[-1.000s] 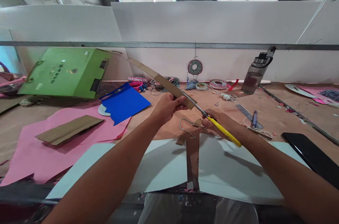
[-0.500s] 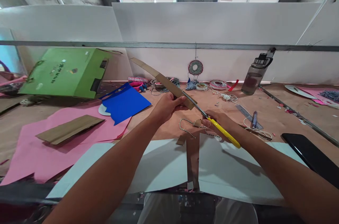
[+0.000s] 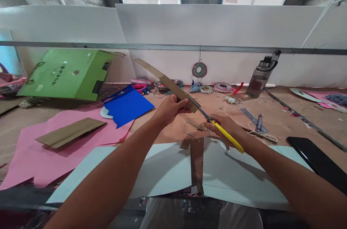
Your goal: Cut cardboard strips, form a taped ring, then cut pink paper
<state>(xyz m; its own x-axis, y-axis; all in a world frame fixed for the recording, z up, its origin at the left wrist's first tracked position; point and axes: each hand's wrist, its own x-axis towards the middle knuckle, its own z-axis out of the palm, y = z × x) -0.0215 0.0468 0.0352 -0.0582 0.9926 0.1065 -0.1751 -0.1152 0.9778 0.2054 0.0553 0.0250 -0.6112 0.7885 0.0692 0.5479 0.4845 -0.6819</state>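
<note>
My left hand (image 3: 172, 109) pinches a long brown cardboard strip (image 3: 168, 81) near its lower end, thumb on top. The strip slants up to the left above the table. My right hand (image 3: 223, 126) is closed around yellow-handled scissors (image 3: 229, 137), whose metal blades lie along the lower end of the strip. How far apart the blades are is hard to see. Below the hands lie a twisted cord (image 3: 191, 131) and a small brown cardboard scrap (image 3: 185, 143).
Pale sheets (image 3: 165, 167) cover the near edge. Left are pink paper (image 3: 65, 120), a folded cardboard piece (image 3: 72, 132), a blue sheet (image 3: 130, 104) and a green box (image 3: 67, 73). A bottle (image 3: 257, 81), a marker (image 3: 259, 123) and a black phone (image 3: 317, 160) stand or lie at right.
The scissors and my right hand have shifted very slightly left. My left hand keeps its hold on the strip, and the camera view has moved a little.
</note>
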